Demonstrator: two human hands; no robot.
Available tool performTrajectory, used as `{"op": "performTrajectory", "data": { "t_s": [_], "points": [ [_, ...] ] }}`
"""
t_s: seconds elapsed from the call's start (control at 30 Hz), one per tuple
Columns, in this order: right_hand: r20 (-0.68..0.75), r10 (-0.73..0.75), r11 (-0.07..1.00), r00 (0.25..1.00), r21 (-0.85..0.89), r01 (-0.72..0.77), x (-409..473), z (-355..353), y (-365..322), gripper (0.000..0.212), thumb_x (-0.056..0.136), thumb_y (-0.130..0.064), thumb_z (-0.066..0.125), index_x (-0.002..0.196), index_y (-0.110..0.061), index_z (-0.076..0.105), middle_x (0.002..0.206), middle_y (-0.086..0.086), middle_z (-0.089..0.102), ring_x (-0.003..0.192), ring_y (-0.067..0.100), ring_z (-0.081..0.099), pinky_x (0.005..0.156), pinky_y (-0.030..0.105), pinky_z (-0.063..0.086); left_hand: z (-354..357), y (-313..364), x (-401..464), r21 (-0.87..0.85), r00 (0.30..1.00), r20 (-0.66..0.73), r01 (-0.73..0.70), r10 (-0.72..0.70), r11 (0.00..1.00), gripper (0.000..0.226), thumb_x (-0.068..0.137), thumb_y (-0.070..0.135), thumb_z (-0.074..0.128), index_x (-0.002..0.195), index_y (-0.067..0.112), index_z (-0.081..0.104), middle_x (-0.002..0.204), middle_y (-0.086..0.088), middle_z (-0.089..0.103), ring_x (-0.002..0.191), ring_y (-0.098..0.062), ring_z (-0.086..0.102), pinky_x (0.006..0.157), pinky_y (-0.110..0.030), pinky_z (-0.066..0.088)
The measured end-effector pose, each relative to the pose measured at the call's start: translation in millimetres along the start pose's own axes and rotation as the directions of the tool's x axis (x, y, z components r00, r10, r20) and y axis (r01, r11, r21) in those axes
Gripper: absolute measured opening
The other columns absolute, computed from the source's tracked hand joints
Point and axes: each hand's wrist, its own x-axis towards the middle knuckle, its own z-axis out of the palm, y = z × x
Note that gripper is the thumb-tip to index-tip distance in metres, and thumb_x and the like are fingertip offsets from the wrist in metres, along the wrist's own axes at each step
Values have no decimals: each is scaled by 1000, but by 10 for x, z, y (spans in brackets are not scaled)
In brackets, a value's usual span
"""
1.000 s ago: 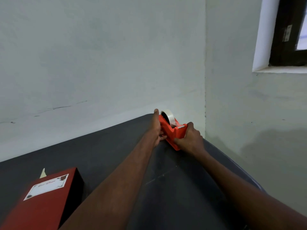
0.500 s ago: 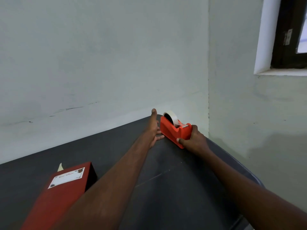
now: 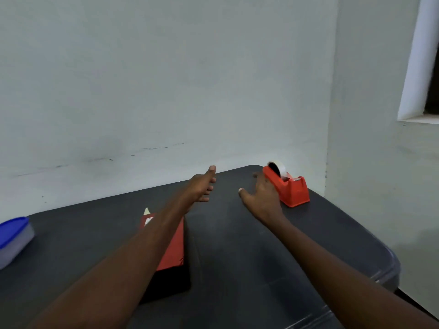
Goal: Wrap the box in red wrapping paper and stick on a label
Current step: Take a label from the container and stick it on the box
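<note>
Head view: both hands, left and right, have released the tape dispenser, fingers spread and empty; labelled red box appears finished.

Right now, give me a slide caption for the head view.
Both hands, left and right, open above the dark table, between the red wrapped box and the tape dispenser.

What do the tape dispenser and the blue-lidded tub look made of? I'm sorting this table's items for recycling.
The tape dispenser looks like moulded orange-red plastic: one even colour, smooth faces, a dull sheen. It holds a pale roll of tape, probably clear film. The tub seems translucent, frosted plastic, greyish and see-through at the wall, under an opaque blue lid that is likely plastic too. It is partly cut off at the frame's edge.
</note>
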Motion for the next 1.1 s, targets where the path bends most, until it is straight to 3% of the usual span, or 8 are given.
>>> {"op": "performTrajectory", "data": {
  "t_s": [0.1,0.23,0.3,0.37,0.47,0.6,1.1],
  "points": [
    [203,-1,1000,979,0,1,-201,165,-395,55,89,-34,65,135,-8,50,127,14,61,103,21,56,81,28,38,-386,-216,-268,270,996,-45,-68,83,961,36,100,47,49,90,14,61,84,-7,56,77,-22,52,71,-31,44],
    [328,-79,997,941,13,80,-451,440,-803,55,90,-36,63,136,-9,49,130,14,60,108,23,58,83,28,42,-776,-466,-580,507,983,-90,-95,162,857,31,99,24,54,73,9,58,71,-6,55,66,-21,53,63,-30,38],
    [406,-115,992,906,-8,130,-591,634,-1011,54,90,-32,63,136,-7,49,125,16,62,105,26,59,80,29,43,-966,-603,-737,589,978,-120,-67,169,805,22,97,20,55,89,5,70,87,-10,68,82,-24,61,71,-30,41],
    [465,-139,984,874,-33,174,-716,796,-1144,50,89,-28,61,133,-7,50,124,16,62,108,30,60,82,31,45,-1080,-742,-872,642,977,-135,-38,162,766,23,96,18,55,110,8,71,107,-12,71,98,-26,63,76,-28,43],
    [550,-166,970,818,-58,236,-947,1021,-1199,45,93,-28,56,131,-4,50,131,18,57,120,33,54,97,39,47,-1156,-1043,-1094,693,982,-107,-39,157,720,29,96,14,53,121,6,65,119,-15,66,108,-30,61,86,-31,45],
    [572,-148,955,807,-129,267,-1146,1172,-1099,54,100,-38,44,144,-6,37,152,15,38,141,29,31,116,44,31,-1122,-1383,-1230,672,977,-102,-69,185,737,41,104,26,41,142,11,50,141,-9,52,128,-26,49,106,-34,38],
    [538,-229,928,811,-130,349,-707,1465,-1032,48,102,-36,41,141,-8,41,148,10,44,135,24,36,112,38,31,-1222,-1404,-718,745,948,-148,-81,283,662,44,105,30,36,143,12,48,145,-8,49,130,-25,46,111,-35,32]
  ]
}}
